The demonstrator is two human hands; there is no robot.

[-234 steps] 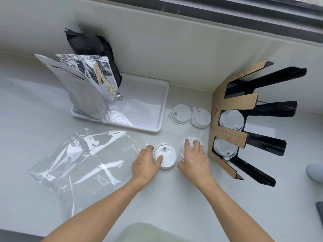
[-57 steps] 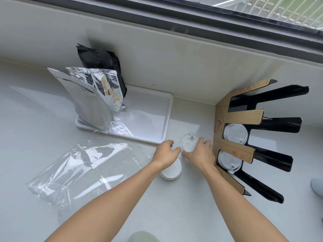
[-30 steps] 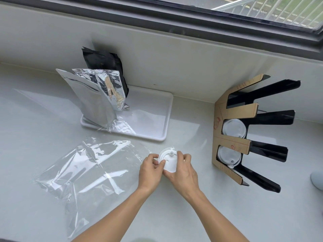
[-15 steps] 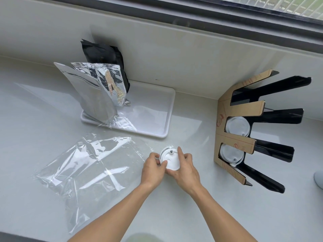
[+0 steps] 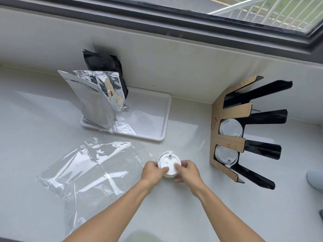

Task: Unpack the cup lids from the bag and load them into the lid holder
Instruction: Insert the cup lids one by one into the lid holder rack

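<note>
A small stack of white cup lids (image 5: 168, 164) is held between both hands just above the counter. My left hand (image 5: 152, 171) grips its left side and my right hand (image 5: 187, 171) grips its right side, thumbs on top. The empty clear plastic bag (image 5: 87, 169) lies flat on the counter to the left. The brown and black lid holder (image 5: 244, 135) lies on its side at the right, with white lids (image 5: 230, 127) in one middle slot and more lids (image 5: 226, 154) in the slot below it. Its top slot holds nothing.
A white tray (image 5: 153, 119) at the back carries a silver foil pouch (image 5: 94, 96) and a black pouch (image 5: 103, 62) leaning against the wall. A grey rounded object (image 5: 315, 179) shows at the right edge. A window runs above the counter's back wall.
The loose lids on the counter have been gathered into one stack. Both hands have closed on the stack; in the last half second they barely moved.
</note>
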